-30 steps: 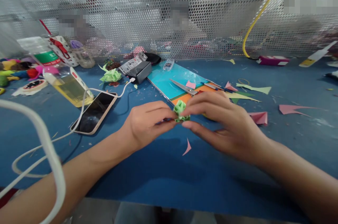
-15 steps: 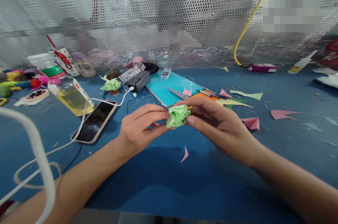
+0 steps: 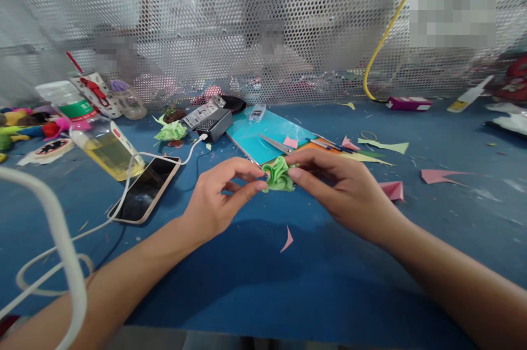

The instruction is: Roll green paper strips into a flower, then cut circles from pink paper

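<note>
A crumpled, curled light-green paper flower point(image 3: 280, 176) is held above the blue table, between both hands. My right hand point(image 3: 348, 192) pinches its right side between thumb and fingers. On the other side, my left hand point(image 3: 218, 195) has its thumb and fingertips closed at the flower's left edge. The flower's underside is hidden from view. Just behind it lie scissors point(image 3: 275, 144) on a bright blue sheet point(image 3: 269, 125), and a thin pink paper scrap point(image 3: 287, 238) rests on the table in front.
To the left are a phone point(image 3: 145, 190), a tilted bottle of yellow liquid point(image 3: 102, 146) and a looping white cable point(image 3: 61, 240). A dark box-shaped device point(image 3: 214, 125) and another green paper piece point(image 3: 171, 130) sit behind. Pink scraps point(image 3: 438, 175) lie rightward, before a perforated metal screen point(image 3: 321, 26).
The green paper flower has been turned, so its curled folds now face me. My left fingers have shifted to its left edge, with thumb and fingertips closer together.
</note>
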`<action>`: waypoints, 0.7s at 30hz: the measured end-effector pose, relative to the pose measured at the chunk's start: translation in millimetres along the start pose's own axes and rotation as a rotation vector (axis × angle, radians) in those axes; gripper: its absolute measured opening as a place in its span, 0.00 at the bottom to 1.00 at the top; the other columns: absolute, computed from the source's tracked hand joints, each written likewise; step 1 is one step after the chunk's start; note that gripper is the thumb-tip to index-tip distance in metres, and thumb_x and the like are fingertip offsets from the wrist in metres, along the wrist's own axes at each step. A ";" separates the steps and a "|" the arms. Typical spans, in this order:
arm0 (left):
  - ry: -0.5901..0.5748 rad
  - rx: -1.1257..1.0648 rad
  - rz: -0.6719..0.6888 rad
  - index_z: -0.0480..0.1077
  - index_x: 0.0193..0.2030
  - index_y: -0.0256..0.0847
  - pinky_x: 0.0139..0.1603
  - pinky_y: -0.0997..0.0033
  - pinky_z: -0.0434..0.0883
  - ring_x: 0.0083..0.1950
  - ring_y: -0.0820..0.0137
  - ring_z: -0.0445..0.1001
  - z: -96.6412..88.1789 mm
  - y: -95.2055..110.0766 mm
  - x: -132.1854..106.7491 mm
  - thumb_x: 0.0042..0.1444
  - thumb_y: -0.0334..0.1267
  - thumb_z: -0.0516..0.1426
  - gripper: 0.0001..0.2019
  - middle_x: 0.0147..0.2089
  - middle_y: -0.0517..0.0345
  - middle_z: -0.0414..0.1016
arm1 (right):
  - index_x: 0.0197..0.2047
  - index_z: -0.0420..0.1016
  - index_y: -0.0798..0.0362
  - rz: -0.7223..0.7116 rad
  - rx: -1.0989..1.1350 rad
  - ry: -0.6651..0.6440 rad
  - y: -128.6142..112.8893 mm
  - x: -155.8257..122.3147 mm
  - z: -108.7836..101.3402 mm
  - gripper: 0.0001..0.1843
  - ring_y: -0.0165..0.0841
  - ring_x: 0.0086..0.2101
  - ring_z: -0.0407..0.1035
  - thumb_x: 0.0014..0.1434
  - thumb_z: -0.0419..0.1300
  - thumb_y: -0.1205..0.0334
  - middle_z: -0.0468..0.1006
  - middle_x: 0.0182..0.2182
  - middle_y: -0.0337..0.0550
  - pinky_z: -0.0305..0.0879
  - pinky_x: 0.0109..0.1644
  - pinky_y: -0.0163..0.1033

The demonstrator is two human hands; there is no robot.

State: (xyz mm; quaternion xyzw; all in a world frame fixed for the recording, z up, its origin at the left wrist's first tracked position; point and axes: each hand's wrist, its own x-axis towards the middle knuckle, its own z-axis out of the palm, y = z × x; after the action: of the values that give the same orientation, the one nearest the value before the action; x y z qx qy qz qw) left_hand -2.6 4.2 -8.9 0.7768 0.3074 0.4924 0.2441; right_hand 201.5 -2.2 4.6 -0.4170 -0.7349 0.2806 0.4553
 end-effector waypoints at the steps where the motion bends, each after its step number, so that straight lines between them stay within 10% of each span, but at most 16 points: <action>1: 0.001 0.003 -0.013 0.72 0.39 0.40 0.29 0.81 0.75 0.35 0.76 0.75 -0.1 0.0 0.4 0.55 0.34 0.60 0.05 0.39 0.58 0.76 | 0.38 0.75 0.52 0.001 -0.022 0.002 0.1 0.8 -0.5 0.08 0.31 0.32 0.71 0.59 0.57 0.58 0.78 0.33 0.42 0.68 0.33 0.35; 10: -0.109 0.051 0.019 0.73 0.42 0.41 0.28 0.79 0.74 0.36 0.74 0.75 -1.9 -0.2 3.7 0.56 0.36 0.59 0.07 0.43 0.54 0.75 | 0.36 0.76 0.53 -0.013 -0.070 -0.065 0.4 -0.1 -1.8 0.08 0.31 0.32 0.71 0.59 0.57 0.59 0.78 0.32 0.41 0.66 0.35 0.36; 21: 0.042 0.156 0.158 0.74 0.36 0.38 0.26 0.83 0.73 0.35 0.75 0.76 0.8 2.7 3.1 0.54 0.28 0.58 0.05 0.36 0.56 0.79 | 0.36 0.76 0.53 -0.028 -0.086 -0.055 -1.7 1.1 -1.4 0.09 0.31 0.33 0.72 0.60 0.57 0.59 0.79 0.32 0.41 0.68 0.35 0.34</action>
State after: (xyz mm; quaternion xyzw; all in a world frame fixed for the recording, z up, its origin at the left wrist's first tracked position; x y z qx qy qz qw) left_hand -0.3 4.4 -5.5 0.8048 0.2875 0.5009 0.1369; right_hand 201.9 -2.0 7.0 -0.4178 -0.7644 0.2539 0.4204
